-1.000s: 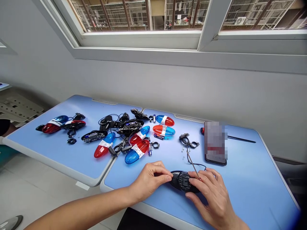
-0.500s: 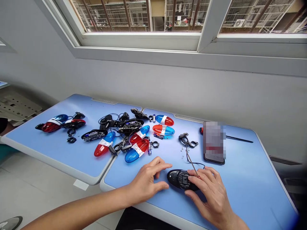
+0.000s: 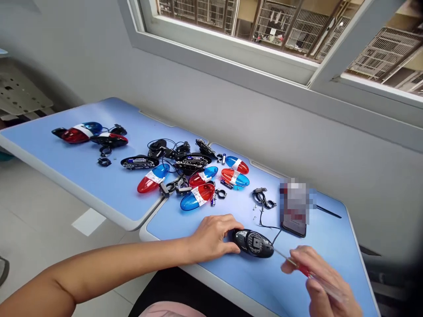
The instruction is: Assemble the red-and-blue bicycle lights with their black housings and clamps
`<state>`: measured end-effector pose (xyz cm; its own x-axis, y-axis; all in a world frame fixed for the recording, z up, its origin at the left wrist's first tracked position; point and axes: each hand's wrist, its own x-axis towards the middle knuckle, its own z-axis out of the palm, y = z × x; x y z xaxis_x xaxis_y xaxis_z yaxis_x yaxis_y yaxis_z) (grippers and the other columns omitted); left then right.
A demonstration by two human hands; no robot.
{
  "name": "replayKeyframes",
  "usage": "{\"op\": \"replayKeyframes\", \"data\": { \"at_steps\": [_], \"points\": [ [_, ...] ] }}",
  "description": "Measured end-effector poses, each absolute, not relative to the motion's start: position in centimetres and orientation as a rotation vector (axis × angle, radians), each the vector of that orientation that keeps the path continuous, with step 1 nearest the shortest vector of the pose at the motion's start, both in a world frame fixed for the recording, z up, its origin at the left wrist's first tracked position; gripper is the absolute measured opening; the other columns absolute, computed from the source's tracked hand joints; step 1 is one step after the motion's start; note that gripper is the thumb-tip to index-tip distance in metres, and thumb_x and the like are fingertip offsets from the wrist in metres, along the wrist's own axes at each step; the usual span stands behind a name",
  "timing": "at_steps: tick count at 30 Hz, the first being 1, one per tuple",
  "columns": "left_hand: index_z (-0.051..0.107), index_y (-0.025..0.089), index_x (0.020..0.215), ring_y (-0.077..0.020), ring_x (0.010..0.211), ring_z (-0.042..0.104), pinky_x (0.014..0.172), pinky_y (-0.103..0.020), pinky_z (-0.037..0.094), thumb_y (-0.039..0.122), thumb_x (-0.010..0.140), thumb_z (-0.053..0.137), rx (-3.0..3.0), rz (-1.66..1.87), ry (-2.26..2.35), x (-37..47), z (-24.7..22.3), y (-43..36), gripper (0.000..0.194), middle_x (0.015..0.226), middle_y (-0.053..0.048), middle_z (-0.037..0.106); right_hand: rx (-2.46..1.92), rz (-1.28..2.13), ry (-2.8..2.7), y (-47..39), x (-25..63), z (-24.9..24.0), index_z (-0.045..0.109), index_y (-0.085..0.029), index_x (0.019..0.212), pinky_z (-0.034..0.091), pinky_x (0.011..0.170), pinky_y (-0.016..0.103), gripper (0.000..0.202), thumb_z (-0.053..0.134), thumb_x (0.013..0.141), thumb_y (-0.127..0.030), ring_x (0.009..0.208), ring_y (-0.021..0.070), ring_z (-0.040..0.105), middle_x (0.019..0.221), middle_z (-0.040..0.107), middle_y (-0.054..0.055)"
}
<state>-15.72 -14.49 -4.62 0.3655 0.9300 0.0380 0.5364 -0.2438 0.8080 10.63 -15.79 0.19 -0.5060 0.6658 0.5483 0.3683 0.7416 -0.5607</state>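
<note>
My left hand [image 3: 213, 237] grips the left end of a black oval light housing [image 3: 255, 243] between thumb and fingers. The housing lies on the table with its round ribbed mount facing up. In my right hand [image 3: 327, 281] is a screwdriver [image 3: 304, 269] with a red and clear handle. Its thin shaft slants left, and its tip is close to the housing's right end; contact is hard to tell. A black cable runs from the housing to a clamp bracket [image 3: 261, 196] farther back. Several small screws [image 3: 254, 211] lie beside that bracket.
Red-and-blue lens covers [image 3: 198, 197], opened black housings with batteries [image 3: 192, 163] and clamp rings [image 3: 220, 193] spread across the middle. Assembled lights [image 3: 82, 133] rest on the left table [image 3: 66, 163]. A phone [image 3: 294, 211] and a black rod [image 3: 328, 211] lie at right.
My left hand has moved right and taken hold of the housing. My right hand has come off the housing, and its screwdriver now points toward the housing's right end. The view has tilted.
</note>
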Motion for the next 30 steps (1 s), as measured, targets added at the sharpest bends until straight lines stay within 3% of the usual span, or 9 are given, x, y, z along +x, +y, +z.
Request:
{"op": "replayKeyframes", "data": {
  "at_steps": [3, 6, 10, 17, 30],
  "points": [
    [0.07, 0.025, 0.109, -0.0152, 0.074, 0.061, 0.065, -0.024, 0.041, 0.028, 0.068, 0.084, 1.915, 0.698, 1.261, -15.8, -4.7, -14.6, 0.043, 0.093, 0.003, 0.069, -0.781, 0.674, -2.152, -15.5, 8.7, 2.6, 0.064, -0.02, 0.113, 0.05, 0.055, 0.033, 0.028, 0.044, 0.095, -0.016, 0.071, 0.0199, 0.06, 0.075, 0.062, 0.005],
    [0.069, 0.025, 0.108, -0.0161, 0.076, 0.062, 0.065, -0.024, 0.04, 0.029, 0.069, 0.084, 1.926, 0.695, 1.245, -15.9, -4.7, -14.7, 0.042, 0.093, 0.003, 0.069, -0.851, 0.627, -2.202, -14.7, 6.4, 3.4, 0.065, -0.022, 0.105, 0.055, 0.061, 0.032, 0.02, 0.052, 0.092, -0.013, 0.074, 0.0186, 0.065, 0.082, 0.067, 0.004],
    [0.069, 0.025, 0.108, -0.0175, 0.08, 0.063, 0.067, -0.025, 0.04, 0.031, 0.07, 0.083, 1.929, 0.678, 1.244, -16.0, -4.4, -14.6, 0.041, 0.095, 0.002, 0.069, -1.003, 0.535, -2.208, -14.0, 5.0, 3.1, 0.057, -0.022, 0.11, 0.057, 0.061, 0.025, 0.024, 0.06, 0.089, -0.012, 0.066, 0.0138, 0.066, 0.082, 0.069, 0.002],
    [0.069, 0.027, 0.108, -0.0197, 0.085, 0.064, 0.067, -0.026, 0.04, 0.032, 0.073, 0.08, 1.936, 0.665, 1.229, -16.2, -4.2, -14.5, 0.037, 0.098, 0.002, 0.068, -0.849, 0.43, -2.307, -13.6, 5.0, 3.3, 0.055, -0.019, 0.11, 0.056, 0.065, 0.028, 0.029, 0.06, 0.086, -0.003, 0.075, 0.0147, 0.065, 0.086, 0.069, 0.004],
    [0.07, 0.028, 0.107, -0.0181, 0.082, 0.062, 0.065, -0.025, 0.038, 0.033, 0.073, 0.08, 1.944, 0.653, 1.235, -16.2, -4.1, -14.5, 0.036, 0.093, 0.002, 0.067, -0.81, 0.402, -2.396, -13.4, 4.7, 3.8, 0.054, -0.02, 0.103, 0.052, 0.058, 0.026, 0.022, 0.057, 0.088, -0.005, 0.072, 0.0145, 0.063, 0.084, 0.067, 0.004]
  ]
}}
